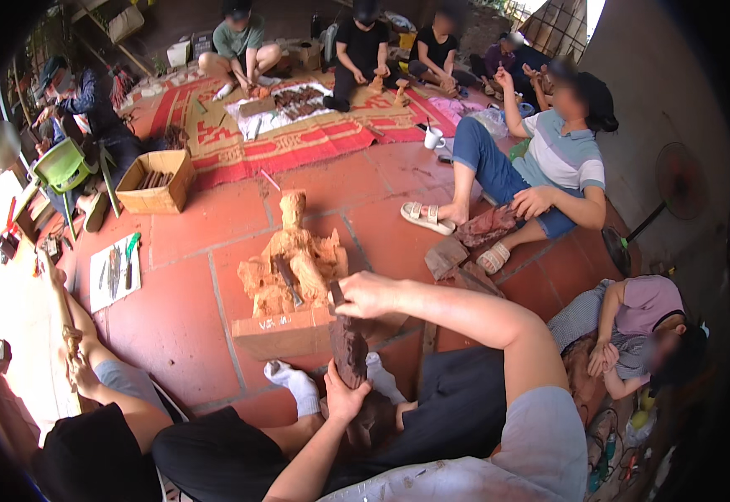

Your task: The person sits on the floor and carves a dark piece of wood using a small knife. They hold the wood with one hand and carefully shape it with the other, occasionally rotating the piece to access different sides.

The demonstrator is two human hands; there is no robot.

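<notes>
A long piece of dark brown wood with a rough, cut surface [349,350] stands tilted between my knees. My left hand [346,396] is closed around its lower part. At its upper end my right hand [366,295] is closed, and a short dark end sticks out beside the thumb; whether this belongs to the wood or to a tool is hidden by the fingers. Just beyond my hands, a light orange-brown carved wooden figure [292,251] stands on a squared wooden block [285,333]. A dark-handled tool [288,280] leans on the figure's front.
Carving tools lie on a white sheet [115,274] at left, near a box of dark wood pieces [154,181]. A person [549,151] sits at right beside a floor fan [681,180]. Several people work around a red patterned mat [298,142]. Someone at left holds a slender carving [72,335].
</notes>
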